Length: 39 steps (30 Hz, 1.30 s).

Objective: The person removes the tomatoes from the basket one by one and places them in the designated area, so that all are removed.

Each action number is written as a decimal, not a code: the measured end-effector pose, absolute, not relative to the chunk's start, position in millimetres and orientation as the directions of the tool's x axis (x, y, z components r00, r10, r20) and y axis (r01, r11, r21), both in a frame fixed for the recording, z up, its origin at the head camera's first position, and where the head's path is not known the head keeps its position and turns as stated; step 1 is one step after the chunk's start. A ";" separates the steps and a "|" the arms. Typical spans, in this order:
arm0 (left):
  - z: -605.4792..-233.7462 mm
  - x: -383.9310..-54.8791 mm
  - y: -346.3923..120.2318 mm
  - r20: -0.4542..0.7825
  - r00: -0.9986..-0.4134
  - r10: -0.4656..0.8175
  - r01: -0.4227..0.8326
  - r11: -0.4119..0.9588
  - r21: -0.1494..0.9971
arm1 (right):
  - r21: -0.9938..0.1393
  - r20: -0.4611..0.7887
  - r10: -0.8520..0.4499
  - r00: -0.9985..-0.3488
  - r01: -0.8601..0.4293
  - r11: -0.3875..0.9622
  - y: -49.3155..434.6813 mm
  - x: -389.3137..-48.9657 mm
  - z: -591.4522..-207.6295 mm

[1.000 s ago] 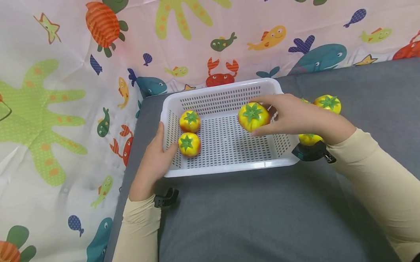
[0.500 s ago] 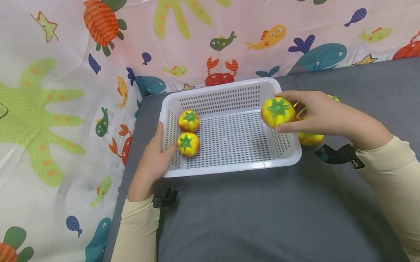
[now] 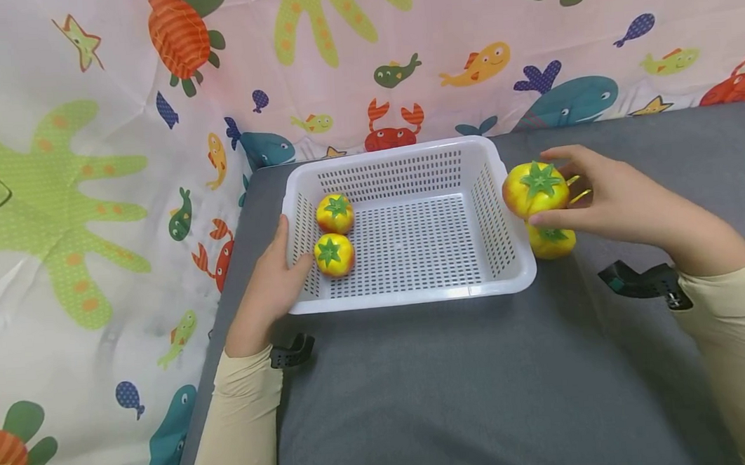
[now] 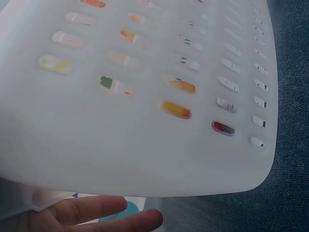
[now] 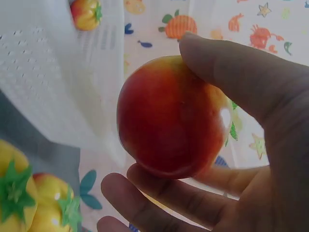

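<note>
In the head view, my right hand [image 3: 624,202] holds a yellow-and-red toy tomato [image 3: 537,187] with a green star-shaped top, above the right rim of the white plastic basket [image 3: 414,298]. The right wrist view shows this tomato's red underside between thumb and fingers. My left hand [image 3: 271,287] grips the basket's left rim, thumb over the edge. Inside, at the left end, lie a rear toy tomato [image 3: 335,214] and a front toy tomato [image 3: 334,255]. Under the left wrist camera, fingers [image 4: 130,220] show beside the slotted basket wall [image 4: 145,154].
On the grey cloth [image 3: 451,397], another toy tomato [image 3: 551,243] lies just right of the basket, partly covered by the held one. Yellow bits show behind the right hand. A sea-animal printed curtain [image 3: 338,52] borders the back and left.
My right hand has moved right with the toy tomato, from above the basket's inside to its right rim. My left hand and the basket have stayed put.
</note>
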<state>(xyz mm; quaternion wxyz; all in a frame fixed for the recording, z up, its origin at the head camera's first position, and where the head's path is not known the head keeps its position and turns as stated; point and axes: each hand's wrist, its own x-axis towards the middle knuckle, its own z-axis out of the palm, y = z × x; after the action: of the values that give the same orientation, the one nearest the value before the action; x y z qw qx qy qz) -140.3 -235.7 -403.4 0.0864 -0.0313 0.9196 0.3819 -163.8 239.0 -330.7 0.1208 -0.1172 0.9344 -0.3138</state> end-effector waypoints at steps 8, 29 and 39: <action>-403.9 -140.6 -234.7 -0.181 -0.983 0.014 -0.120 0.697 0.707 | -0.575 -0.166 -0.230 -0.959 -0.096 0.812 262.8 -158.7 -341.2; -405.3 -141.6 -235.0 -0.206 -0.979 0.006 -0.145 0.686 0.713 | -0.555 -0.171 -0.142 -0.975 -0.024 0.832 315.4 -140.5 -385.3; -403.6 -141.8 -235.8 -0.199 -0.980 0.014 -0.136 0.684 0.717 | -0.533 -0.228 -0.117 -0.967 0.023 0.846 330.6 -140.0 -402.4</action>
<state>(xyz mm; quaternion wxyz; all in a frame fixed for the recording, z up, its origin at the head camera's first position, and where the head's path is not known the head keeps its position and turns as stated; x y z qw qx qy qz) -141.8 -235.8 -403.6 0.0947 -0.0336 0.9126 0.3963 -140.0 330.6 -402.4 0.1268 -0.0246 0.9522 -0.2767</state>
